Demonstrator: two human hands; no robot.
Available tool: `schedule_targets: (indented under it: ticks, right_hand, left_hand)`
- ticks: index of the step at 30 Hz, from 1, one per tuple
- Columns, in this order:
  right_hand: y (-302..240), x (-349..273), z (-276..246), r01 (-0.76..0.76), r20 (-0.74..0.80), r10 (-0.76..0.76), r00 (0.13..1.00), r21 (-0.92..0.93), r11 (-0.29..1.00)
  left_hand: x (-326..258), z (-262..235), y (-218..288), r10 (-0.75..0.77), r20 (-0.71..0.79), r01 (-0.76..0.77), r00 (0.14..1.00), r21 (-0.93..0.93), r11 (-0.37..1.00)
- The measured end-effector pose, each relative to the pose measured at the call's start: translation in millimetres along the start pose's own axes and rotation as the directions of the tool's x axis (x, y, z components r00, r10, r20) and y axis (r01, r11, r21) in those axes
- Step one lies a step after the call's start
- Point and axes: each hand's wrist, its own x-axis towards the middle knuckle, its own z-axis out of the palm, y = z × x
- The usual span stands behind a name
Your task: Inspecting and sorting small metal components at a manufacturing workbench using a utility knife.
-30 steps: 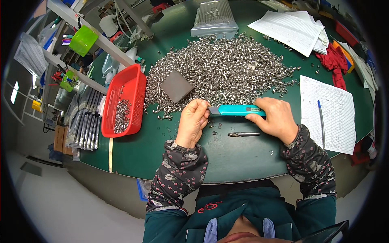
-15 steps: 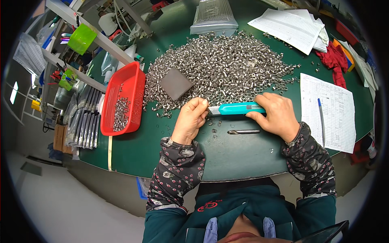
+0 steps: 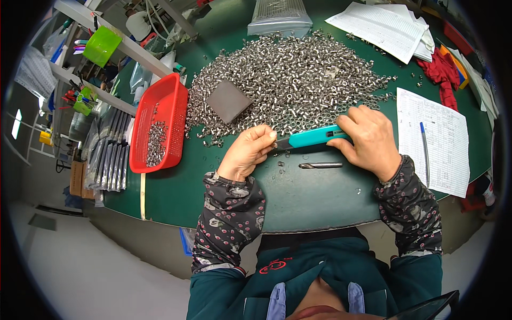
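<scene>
My right hand (image 3: 369,140) grips the teal handle of a utility knife (image 3: 314,137), its blade out and pointing left. My left hand (image 3: 246,152) is closed, thumb against forefinger, at the blade's tip. Between those fingertips is a small metal ring, mostly hidden. Just beyond both hands spreads a large heap of small shiny metal rings (image 3: 288,80). On the heap's left side lies a dark grey square block (image 3: 229,101). A drill bit (image 3: 321,165) rests on the green table below the knife, with a few loose bits near it.
To the left stands a red perforated basket (image 3: 176,114) with some metal rings inside. A printed sheet (image 3: 445,144) with a blue pen (image 3: 424,154) lies at the right. Further back are a bag of clear tubes (image 3: 280,16), more papers (image 3: 373,26) and a red cloth (image 3: 441,74).
The knife has tilted, its handle end now higher and its blade turned from flat to edge-on. My right hand has risen slightly with it; my left fingers stay pinched at the tip.
</scene>
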Motion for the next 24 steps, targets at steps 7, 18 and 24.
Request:
schedule_targets:
  ticks: [7, 18, 24]
  right_hand:
    - [1, 2, -4, 0.049, -0.016, -0.050, 0.999, -0.072, 0.996]
    - [4, 7, -11, 0.119, -0.079, -0.131, 0.988, -0.139, 0.983]
    - [6, 2, -4, -0.057, -0.061, 0.058, 0.996, 0.030, 0.998]
  left_hand:
    - [0, 3, 1, -0.052, 0.050, 0.050, 0.997, 0.042, 0.998]
    - [2, 4, -3, 0.006, 0.055, -0.007, 0.998, 0.020, 1.000]
    - [5, 1, -8, 0.239, -0.017, -0.238, 0.971, -0.158, 0.958]
